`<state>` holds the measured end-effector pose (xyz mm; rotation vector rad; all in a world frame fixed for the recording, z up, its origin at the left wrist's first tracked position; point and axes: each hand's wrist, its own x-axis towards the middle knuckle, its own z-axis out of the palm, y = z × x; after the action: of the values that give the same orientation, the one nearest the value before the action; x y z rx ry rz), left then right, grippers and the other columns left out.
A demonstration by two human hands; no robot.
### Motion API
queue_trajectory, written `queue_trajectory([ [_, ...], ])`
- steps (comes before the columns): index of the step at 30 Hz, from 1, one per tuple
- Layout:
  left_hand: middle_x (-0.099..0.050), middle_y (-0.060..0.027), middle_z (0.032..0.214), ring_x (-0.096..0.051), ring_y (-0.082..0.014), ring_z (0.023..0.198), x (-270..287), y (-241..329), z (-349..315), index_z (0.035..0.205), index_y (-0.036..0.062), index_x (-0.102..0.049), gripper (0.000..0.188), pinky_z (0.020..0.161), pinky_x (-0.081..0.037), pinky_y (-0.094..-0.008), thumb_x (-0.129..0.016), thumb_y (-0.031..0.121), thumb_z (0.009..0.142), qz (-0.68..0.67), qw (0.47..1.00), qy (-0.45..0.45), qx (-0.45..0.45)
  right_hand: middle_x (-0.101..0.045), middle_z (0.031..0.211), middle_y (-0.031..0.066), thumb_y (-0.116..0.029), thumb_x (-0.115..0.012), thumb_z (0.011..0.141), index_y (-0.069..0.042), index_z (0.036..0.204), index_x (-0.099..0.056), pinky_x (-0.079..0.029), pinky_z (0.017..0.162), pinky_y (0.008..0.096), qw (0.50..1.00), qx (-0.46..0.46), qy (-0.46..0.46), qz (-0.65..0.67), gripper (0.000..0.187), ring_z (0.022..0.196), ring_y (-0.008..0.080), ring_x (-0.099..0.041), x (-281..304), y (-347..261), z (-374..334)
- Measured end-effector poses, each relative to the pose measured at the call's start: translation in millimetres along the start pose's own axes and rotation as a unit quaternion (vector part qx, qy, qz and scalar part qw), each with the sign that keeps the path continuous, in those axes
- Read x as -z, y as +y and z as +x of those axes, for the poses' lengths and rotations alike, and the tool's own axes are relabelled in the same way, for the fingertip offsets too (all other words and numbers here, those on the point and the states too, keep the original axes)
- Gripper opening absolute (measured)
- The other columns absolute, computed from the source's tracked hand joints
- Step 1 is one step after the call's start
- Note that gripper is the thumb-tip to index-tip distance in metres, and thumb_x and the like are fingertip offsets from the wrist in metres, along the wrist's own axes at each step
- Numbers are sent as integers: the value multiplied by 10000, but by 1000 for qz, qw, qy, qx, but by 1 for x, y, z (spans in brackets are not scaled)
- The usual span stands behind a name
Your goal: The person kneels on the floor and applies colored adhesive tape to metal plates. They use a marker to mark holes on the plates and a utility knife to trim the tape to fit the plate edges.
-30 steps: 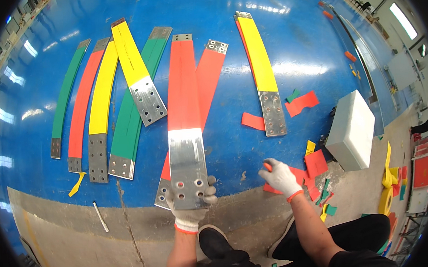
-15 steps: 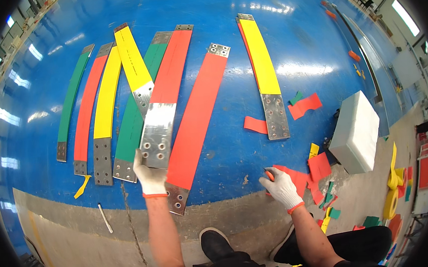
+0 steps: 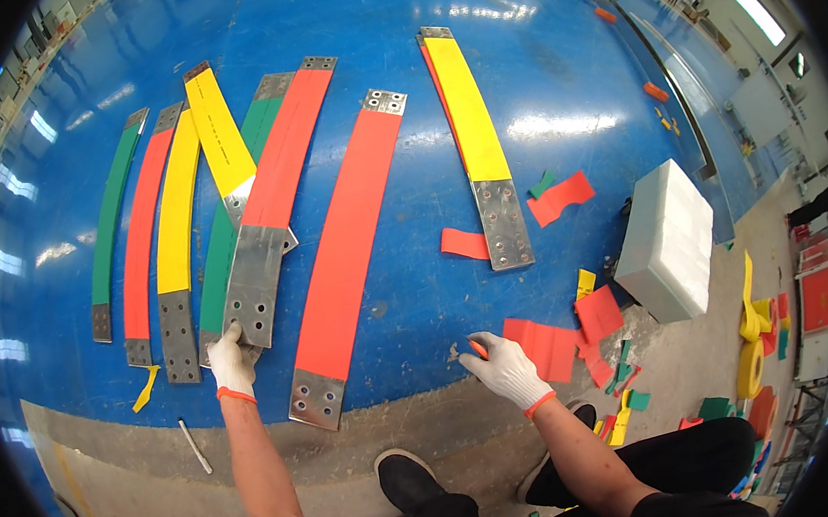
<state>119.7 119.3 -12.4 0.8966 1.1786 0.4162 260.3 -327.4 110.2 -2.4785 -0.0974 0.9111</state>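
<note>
My left hand [image 3: 233,362], in a white glove, grips the bare metal near end of a red-sleeved busbar [image 3: 278,172] with drilled holes. That bar lies across the yellow-sleeved busbar [image 3: 220,128] and a green-sleeved busbar [image 3: 212,282]. To its right, a wider red-sleeved busbar [image 3: 348,249] rests on the blue floor. My right hand [image 3: 508,372], gloved too, is closed round a small orange tool [image 3: 479,349], of which only one end shows; its kind is hidden. Beside that hand lies a red sleeve scrap [image 3: 542,347].
Green [image 3: 121,221], red [image 3: 151,238] and yellow [image 3: 178,208] busbars lie at the left. Another yellow-sleeved busbar [image 3: 477,110] is at centre right. A white foam block [image 3: 667,241] stands at the right, near coloured scraps and a yellow roll [image 3: 751,369]. A white stick [image 3: 195,447] lies near left.
My left hand has moved left and nearer with the held red busbar, whose near end now sits apart from the wider red one. My right hand stays closed on the orange tool.
</note>
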Motion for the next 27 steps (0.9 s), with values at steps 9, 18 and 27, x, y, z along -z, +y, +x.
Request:
queue_trajectory([
  [9, -725, -155, 1107, -725, -247, 948, 61, -35, -58, 1408, -38, -542, 537, 838, -603, -367, -757, 169, 961, 297, 928, 102, -201, -755, 1164, 261, -430, -743, 911, -28, 1266, -726, -572, 950, 453, 994, 60, -2, 88, 537, 1104, 425, -729, -27, 1, 11],
  [18, -491, -251, 1441, -488, -423, 1340, 3, -69, -181, 1590, 50, -365, 1242, 1106, -475, -532, -994, 502, 619, 724, 681, 25, -106, -682, 834, 29, -307, -761, 957, -7, 1225, -727, -480, 616, 308, 975, -49, -134, 169, 403, 665, 98, -586, -60, -2, 10],
  [27, -485, -260, 1350, -493, -434, 1301, -39, -82, -192, 1567, 91, -288, 1298, 1055, -526, -535, -1040, 437, 567, 698, 713, -22, -63, -723, 967, 81, -230, -684, 1023, 19, 1338, -652, -531, 560, 296, 914, -82, -199, 345, 403, 643, 132, -673, -116, 0, 2],
])
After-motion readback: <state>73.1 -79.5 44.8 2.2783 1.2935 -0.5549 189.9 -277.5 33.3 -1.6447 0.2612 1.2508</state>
